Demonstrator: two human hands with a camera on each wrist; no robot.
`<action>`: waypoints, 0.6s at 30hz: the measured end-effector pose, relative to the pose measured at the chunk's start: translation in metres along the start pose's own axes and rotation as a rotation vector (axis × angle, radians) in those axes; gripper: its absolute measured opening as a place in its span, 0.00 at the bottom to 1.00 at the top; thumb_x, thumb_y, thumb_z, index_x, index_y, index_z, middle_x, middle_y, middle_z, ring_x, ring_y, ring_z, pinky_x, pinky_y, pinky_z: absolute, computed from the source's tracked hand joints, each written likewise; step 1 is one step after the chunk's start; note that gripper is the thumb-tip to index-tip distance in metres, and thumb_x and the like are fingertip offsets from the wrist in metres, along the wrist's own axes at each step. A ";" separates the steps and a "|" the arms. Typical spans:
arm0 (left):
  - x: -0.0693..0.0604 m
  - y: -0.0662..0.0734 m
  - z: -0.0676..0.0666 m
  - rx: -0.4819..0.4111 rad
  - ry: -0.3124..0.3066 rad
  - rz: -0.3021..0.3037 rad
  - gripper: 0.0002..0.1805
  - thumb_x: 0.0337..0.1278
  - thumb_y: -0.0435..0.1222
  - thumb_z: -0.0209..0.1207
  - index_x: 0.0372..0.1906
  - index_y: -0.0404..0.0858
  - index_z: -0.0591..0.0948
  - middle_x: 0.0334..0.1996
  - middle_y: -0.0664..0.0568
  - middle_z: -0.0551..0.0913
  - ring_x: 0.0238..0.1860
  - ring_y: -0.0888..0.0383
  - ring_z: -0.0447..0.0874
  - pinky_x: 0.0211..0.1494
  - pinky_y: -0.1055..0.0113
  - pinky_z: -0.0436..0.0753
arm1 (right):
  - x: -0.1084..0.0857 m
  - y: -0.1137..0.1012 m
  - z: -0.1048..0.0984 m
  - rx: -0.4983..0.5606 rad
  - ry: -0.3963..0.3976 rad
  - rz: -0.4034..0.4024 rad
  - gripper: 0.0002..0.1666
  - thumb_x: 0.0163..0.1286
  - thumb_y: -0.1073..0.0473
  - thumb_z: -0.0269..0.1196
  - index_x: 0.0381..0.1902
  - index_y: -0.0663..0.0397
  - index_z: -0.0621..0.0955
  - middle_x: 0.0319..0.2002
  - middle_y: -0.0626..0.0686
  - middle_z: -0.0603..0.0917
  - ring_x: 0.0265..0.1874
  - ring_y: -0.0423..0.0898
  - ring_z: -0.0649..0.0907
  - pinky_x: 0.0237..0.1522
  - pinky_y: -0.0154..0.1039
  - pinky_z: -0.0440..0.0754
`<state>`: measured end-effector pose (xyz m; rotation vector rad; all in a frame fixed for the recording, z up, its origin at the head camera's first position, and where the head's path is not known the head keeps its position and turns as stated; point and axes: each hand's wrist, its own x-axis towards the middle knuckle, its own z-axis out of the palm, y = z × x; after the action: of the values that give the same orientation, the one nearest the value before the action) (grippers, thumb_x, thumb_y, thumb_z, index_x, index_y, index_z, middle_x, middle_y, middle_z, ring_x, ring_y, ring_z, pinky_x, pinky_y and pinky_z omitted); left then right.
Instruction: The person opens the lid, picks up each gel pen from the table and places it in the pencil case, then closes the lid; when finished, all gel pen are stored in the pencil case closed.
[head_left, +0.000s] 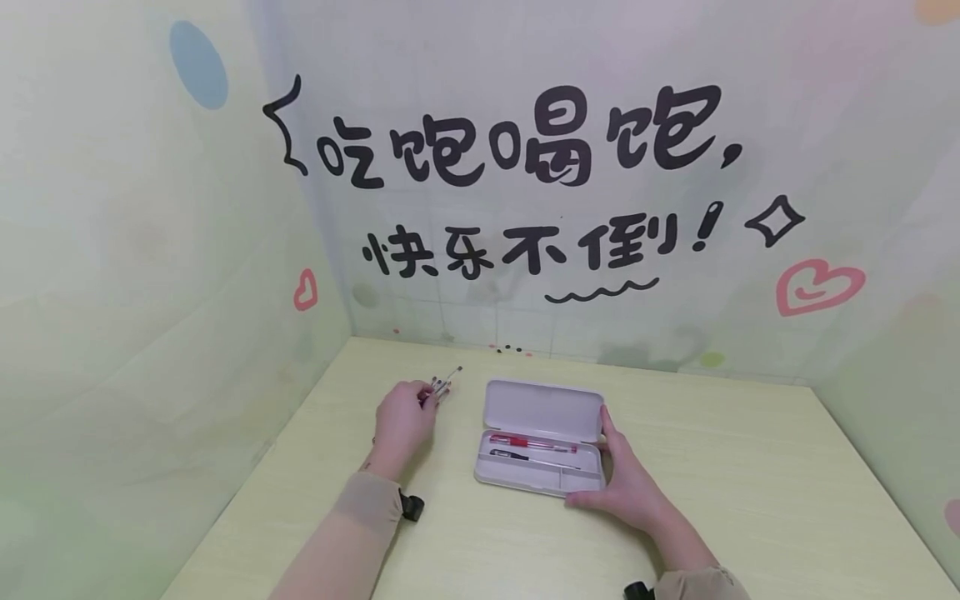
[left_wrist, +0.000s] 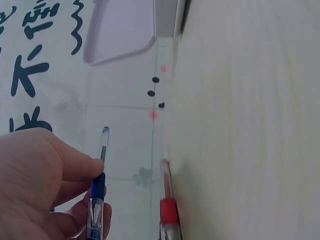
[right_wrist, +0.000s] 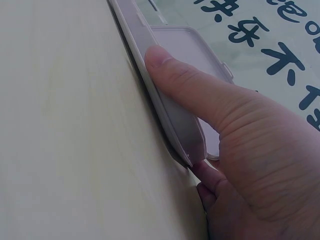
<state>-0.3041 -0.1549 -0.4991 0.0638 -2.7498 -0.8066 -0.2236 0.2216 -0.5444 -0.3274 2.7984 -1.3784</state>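
Note:
My left hand [head_left: 405, 417] is at the left of the table and pinches a blue pen [left_wrist: 96, 192] between thumb and fingers. A loose red pen [left_wrist: 169, 210] lies on the table beside that hand. In the head view the pens by the fingers are small and partly hidden. An open pencil case [head_left: 543, 408] stands right of the left hand, its lid tipped back. A red pen [head_left: 517, 442] and a black pen [head_left: 517, 456] lie in its tray. My right hand [head_left: 633, 483] grips the case's right end, thumb along the front edge [right_wrist: 172, 107], other fingers partly hidden behind it.
The pale wooden table [head_left: 750, 467] meets a printed back wall [head_left: 465, 325] with black lettering. Another wall [head_left: 150, 333] closes the left side. Dark wrist straps with small cameras [head_left: 411, 506] sit on both sleeves.

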 end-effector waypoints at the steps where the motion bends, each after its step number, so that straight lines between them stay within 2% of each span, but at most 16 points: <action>1: -0.002 0.005 0.002 -0.006 0.005 0.017 0.09 0.75 0.39 0.67 0.50 0.41 0.91 0.46 0.47 0.91 0.47 0.48 0.89 0.54 0.48 0.87 | 0.000 0.000 0.000 -0.001 -0.001 -0.001 0.99 0.43 0.40 0.92 0.91 0.46 0.33 0.86 0.67 0.59 0.77 0.63 0.76 0.84 0.72 0.55; 4: -0.009 0.020 0.008 -0.025 0.015 0.070 0.08 0.75 0.40 0.68 0.51 0.44 0.91 0.48 0.48 0.90 0.49 0.48 0.88 0.56 0.47 0.86 | 0.001 0.000 0.000 -0.001 -0.001 -0.002 0.99 0.44 0.40 0.92 0.91 0.46 0.33 0.86 0.67 0.59 0.77 0.63 0.76 0.84 0.72 0.55; 8: -0.019 0.036 0.016 -0.027 0.006 0.178 0.09 0.75 0.41 0.68 0.53 0.46 0.90 0.50 0.51 0.90 0.53 0.49 0.88 0.61 0.47 0.85 | 0.001 0.000 -0.001 -0.001 0.000 0.004 0.98 0.44 0.40 0.92 0.92 0.46 0.33 0.86 0.67 0.59 0.77 0.62 0.76 0.84 0.71 0.55; 11: -0.027 0.045 0.022 -0.029 -0.020 0.254 0.10 0.74 0.41 0.68 0.54 0.47 0.90 0.52 0.51 0.90 0.55 0.50 0.88 0.63 0.48 0.86 | 0.000 0.000 0.000 0.003 -0.001 0.000 0.98 0.44 0.40 0.91 0.91 0.46 0.33 0.86 0.68 0.59 0.77 0.63 0.76 0.84 0.72 0.55; 18: -0.044 0.066 0.034 -0.028 -0.128 0.356 0.08 0.74 0.41 0.69 0.53 0.49 0.91 0.51 0.52 0.90 0.51 0.51 0.86 0.58 0.51 0.85 | 0.000 0.000 0.000 0.012 -0.002 -0.011 0.98 0.44 0.40 0.91 0.91 0.47 0.33 0.87 0.69 0.58 0.77 0.65 0.76 0.85 0.72 0.54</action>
<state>-0.2691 -0.0760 -0.5024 -0.4841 -2.7468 -0.7696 -0.2233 0.2217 -0.5443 -0.3436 2.7900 -1.3953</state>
